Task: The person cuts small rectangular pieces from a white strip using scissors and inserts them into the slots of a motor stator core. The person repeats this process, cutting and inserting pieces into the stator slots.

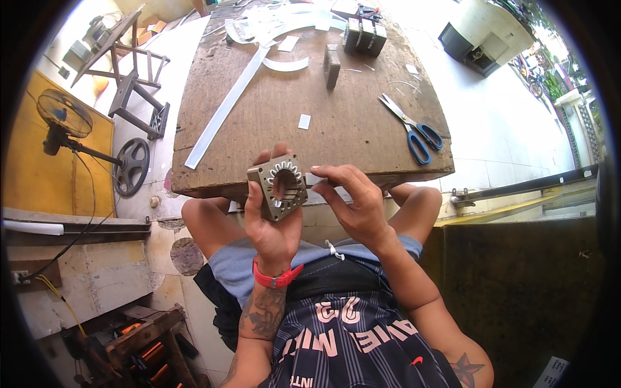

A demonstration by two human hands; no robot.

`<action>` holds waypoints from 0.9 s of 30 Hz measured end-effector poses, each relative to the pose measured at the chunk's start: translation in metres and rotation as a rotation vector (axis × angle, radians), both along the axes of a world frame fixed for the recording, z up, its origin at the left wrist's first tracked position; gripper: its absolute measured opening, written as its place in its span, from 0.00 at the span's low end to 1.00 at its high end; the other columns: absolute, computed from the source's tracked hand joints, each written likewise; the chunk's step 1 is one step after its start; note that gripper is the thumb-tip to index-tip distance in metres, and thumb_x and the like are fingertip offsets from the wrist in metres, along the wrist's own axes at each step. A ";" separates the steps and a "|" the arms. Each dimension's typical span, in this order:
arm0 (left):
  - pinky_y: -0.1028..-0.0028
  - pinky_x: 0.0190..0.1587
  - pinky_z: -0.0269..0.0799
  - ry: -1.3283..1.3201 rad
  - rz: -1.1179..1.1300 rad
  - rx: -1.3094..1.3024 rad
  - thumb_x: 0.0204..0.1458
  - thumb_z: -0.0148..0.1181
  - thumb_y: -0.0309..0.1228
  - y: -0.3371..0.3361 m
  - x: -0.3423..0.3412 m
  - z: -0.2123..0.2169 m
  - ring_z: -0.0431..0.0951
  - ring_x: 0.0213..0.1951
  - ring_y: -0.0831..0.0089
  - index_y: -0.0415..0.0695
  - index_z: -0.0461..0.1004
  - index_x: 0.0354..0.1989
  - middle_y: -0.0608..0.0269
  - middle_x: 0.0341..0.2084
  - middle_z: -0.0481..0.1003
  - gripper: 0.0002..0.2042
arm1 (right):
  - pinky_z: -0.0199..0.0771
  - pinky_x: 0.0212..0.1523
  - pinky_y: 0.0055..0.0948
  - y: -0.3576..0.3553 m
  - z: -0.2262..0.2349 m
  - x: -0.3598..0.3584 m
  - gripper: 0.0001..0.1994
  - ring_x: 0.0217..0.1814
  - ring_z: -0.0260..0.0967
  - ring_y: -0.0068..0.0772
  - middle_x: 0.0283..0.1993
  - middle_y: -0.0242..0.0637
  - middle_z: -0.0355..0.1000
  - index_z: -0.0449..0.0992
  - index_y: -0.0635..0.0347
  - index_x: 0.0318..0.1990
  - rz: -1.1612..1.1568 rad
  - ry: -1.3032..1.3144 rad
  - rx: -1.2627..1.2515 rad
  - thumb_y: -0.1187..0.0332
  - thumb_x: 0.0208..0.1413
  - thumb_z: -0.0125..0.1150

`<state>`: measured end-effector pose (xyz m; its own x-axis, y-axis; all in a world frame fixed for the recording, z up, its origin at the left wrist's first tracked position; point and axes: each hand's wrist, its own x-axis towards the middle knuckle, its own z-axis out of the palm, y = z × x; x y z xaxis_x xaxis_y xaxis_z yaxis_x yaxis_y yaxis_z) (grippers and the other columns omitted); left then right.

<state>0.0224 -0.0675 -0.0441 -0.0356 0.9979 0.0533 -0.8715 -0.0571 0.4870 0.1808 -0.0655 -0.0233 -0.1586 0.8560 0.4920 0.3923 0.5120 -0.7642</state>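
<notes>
My left hand (272, 226) grips a square metal motor stator core (264, 179) just off the table's near edge. Around its round bore, white slot liners (284, 167) line the upper slots, while the lower slots show dark gaps. Right beside the core, my right hand (352, 200) pinches a small white strip of insulating paper (313, 180) between thumb and fingertips. The strip points toward the core's side; whether it touches is unclear. Scissors with blue handles (416, 132) lie to the right on the table.
On the wooden table (259, 136) lie a long white strip (226, 107), a small white piece (304, 121), an upright stator core (331, 66) and a stack of cores (365, 36). A fan (65, 113) stands at left, a pale machine casing (485, 32) far right.
</notes>
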 end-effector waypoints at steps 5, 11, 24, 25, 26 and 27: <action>0.57 0.75 0.60 0.075 0.044 0.048 0.72 0.50 0.47 -0.001 0.001 0.000 0.62 0.74 0.57 0.43 0.60 0.73 0.46 0.73 0.62 0.28 | 0.80 0.47 0.38 0.001 0.001 -0.006 0.17 0.46 0.78 0.44 0.44 0.41 0.77 0.79 0.60 0.53 -0.053 -0.116 0.186 0.78 0.55 0.71; 0.59 0.75 0.59 0.160 0.061 0.082 0.71 0.51 0.48 -0.003 0.006 -0.001 0.62 0.74 0.59 0.42 0.60 0.73 0.49 0.74 0.61 0.29 | 0.79 0.46 0.38 0.006 -0.004 -0.008 0.18 0.46 0.76 0.43 0.44 0.39 0.76 0.79 0.59 0.49 -0.061 -0.169 0.256 0.77 0.49 0.74; 0.57 0.76 0.57 0.134 0.072 0.071 0.72 0.48 0.48 -0.005 0.006 0.001 0.61 0.75 0.59 0.44 0.60 0.73 0.49 0.74 0.62 0.28 | 0.82 0.50 0.39 0.001 -0.016 -0.011 0.20 0.52 0.78 0.46 0.57 0.45 0.76 0.78 0.60 0.58 -0.001 -0.045 0.086 0.74 0.57 0.72; 0.56 0.77 0.57 0.121 0.073 0.066 0.72 0.48 0.48 -0.005 0.006 0.001 0.61 0.75 0.58 0.45 0.60 0.73 0.49 0.73 0.63 0.28 | 0.82 0.50 0.39 0.001 -0.019 -0.014 0.21 0.52 0.78 0.48 0.58 0.46 0.75 0.78 0.60 0.59 -0.005 0.043 0.078 0.73 0.58 0.72; 0.56 0.77 0.57 0.116 0.073 0.064 0.72 0.48 0.49 -0.005 0.006 0.002 0.61 0.75 0.57 0.45 0.60 0.73 0.49 0.73 0.63 0.28 | 0.81 0.52 0.39 -0.001 -0.021 -0.015 0.21 0.54 0.78 0.48 0.58 0.46 0.75 0.78 0.59 0.59 -0.017 0.038 0.078 0.71 0.59 0.72; 0.56 0.77 0.57 0.110 0.074 0.062 0.72 0.47 0.49 -0.005 0.005 0.002 0.61 0.74 0.57 0.46 0.60 0.73 0.49 0.73 0.63 0.28 | 0.80 0.55 0.40 -0.004 -0.022 -0.016 0.21 0.55 0.77 0.49 0.58 0.46 0.76 0.78 0.59 0.59 -0.030 0.048 0.117 0.69 0.60 0.72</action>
